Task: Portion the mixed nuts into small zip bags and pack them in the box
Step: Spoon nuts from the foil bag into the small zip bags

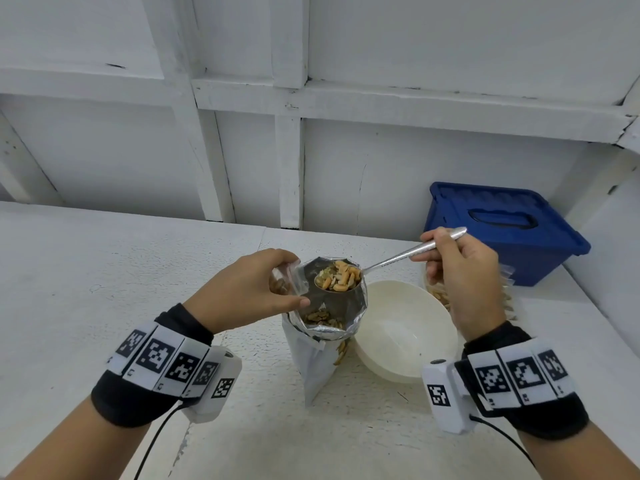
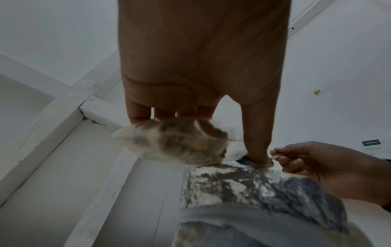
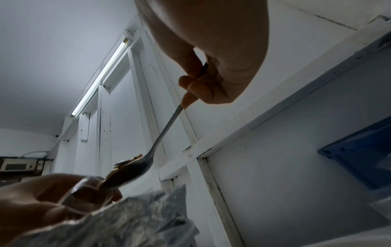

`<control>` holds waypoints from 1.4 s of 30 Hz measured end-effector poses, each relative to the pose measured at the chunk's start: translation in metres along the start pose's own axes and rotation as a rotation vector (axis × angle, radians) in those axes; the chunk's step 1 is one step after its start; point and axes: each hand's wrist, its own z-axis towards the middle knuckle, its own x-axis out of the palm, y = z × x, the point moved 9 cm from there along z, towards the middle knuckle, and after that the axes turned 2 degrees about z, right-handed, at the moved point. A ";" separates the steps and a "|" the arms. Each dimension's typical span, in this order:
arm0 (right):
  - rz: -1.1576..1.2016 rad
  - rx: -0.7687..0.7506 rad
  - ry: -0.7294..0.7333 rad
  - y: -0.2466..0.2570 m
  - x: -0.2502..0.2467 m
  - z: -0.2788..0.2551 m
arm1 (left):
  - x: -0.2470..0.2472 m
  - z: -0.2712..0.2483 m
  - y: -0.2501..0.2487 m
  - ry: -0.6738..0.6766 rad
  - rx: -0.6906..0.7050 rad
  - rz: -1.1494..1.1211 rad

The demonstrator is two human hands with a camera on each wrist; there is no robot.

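Head view: the left hand is pinching a small clear bag beside the open foil bag. The right hand is gripping a spoon full of nuts over it. A white bowl and blue box are sitting on the rough white table by white walls.

Clear zip bag part-filled, foil nut pouch upright and open, blue box lidded
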 end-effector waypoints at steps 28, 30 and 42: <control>-0.200 -0.491 0.121 0.058 0.029 -0.021 | -0.019 0.002 0.024 -0.274 -0.084 -0.388; -0.267 -0.374 0.223 0.031 0.041 -0.024 | -0.024 0.002 0.023 -0.311 -0.090 -0.399; -0.655 -0.654 0.313 0.033 0.085 -0.051 | -0.031 0.011 -0.010 -0.416 -0.055 -0.516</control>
